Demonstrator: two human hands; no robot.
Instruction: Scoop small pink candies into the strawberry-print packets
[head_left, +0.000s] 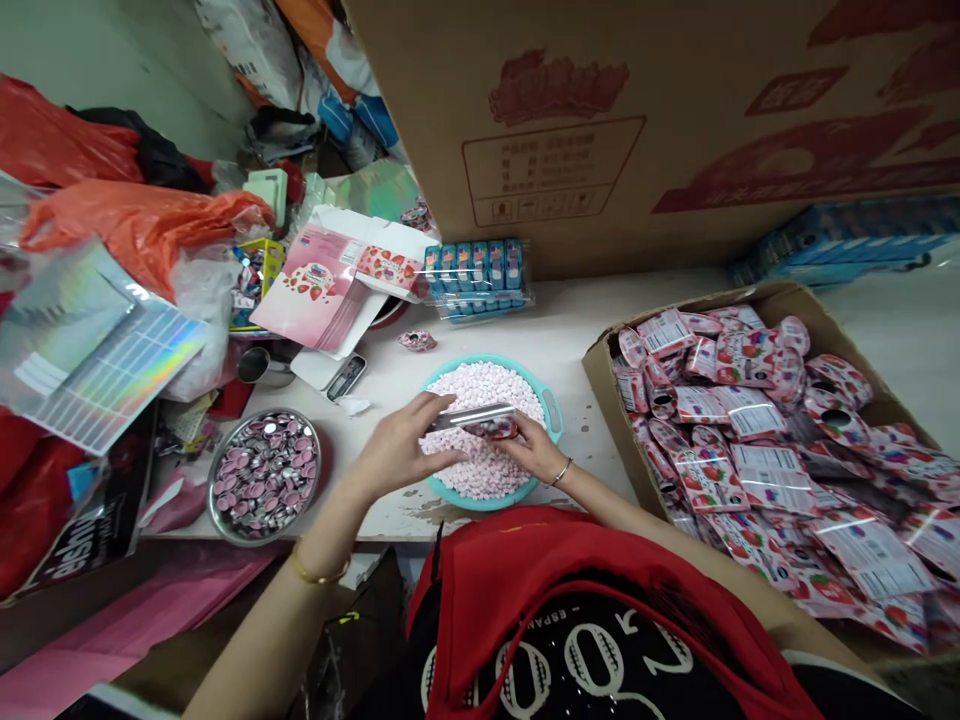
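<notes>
My left hand (401, 445) and my right hand (534, 448) meet over a teal basin (553, 408) heaped with small pale pink candies (486, 388). Between them they hold a small flat metal tin (476, 420) with a strawberry print, its silver lid on top. My left fingers press on the lid's left end. My right fingers grip the tin's right end from below.
A round metal dish of tin lids (264, 475) lies left of the basin. An open cardboard box (600, 370) of pink strawberry packets (757, 440) stands at the right. Blue packs (476, 270), a pink carton (319, 285), red bags and a large carton crowd the back.
</notes>
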